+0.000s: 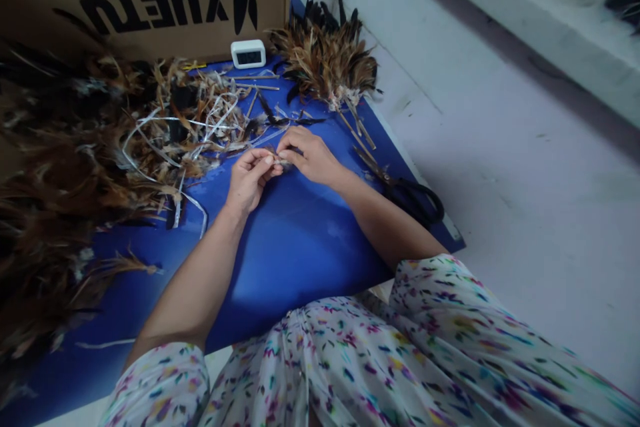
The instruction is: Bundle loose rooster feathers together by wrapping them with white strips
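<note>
Both hands meet over the blue tabletop (300, 233). My left hand (253, 177) pinches the base of a small dark feather (285, 165) between thumb and fingers. Close against it, my right hand (307, 153) has its thumb and forefinger closed on the same feather piece, most of which the fingers cover. Loose brown feathers (200, 113) and a white ribbon (165, 119) lie in a heap just left of the hands. Beyond my right hand are bundles of brown and black feathers (327, 57) on thin sticks (357, 127).
Black-handled scissors (415, 197) lie right of my right forearm, near the table's edge. A small white digital clock (249, 54) stands before a large cardboard box (150, 7). A big pile of brown feathers (55, 213) covers the left side. The pale wall (525, 180) borders the right.
</note>
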`<act>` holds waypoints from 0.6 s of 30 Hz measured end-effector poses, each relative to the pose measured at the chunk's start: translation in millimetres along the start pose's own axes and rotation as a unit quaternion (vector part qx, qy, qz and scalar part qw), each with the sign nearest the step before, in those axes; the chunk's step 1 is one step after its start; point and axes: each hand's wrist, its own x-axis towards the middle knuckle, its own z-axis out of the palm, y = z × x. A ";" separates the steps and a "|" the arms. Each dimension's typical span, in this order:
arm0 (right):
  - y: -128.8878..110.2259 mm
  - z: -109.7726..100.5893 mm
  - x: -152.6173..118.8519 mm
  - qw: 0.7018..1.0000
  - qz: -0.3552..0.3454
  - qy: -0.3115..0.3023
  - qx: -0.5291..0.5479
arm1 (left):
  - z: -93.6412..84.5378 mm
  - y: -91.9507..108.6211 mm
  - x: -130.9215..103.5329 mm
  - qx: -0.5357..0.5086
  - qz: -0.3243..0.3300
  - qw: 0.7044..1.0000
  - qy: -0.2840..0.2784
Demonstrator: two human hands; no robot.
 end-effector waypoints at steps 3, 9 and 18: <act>-1.3 1.2 -0.3 1.000 -0.014 0.004 -0.013 | -0.6 1.4 0.6 -0.014 -0.023 1.000 0.005; -2.3 4.9 -1.0 0.999 -0.030 0.022 -0.005 | -3.3 3.2 2.1 -0.047 -0.054 0.997 0.006; -2.9 5.9 -2.0 0.999 -0.027 0.019 0.012 | -4.1 6.6 1.9 -0.097 -0.107 0.989 0.015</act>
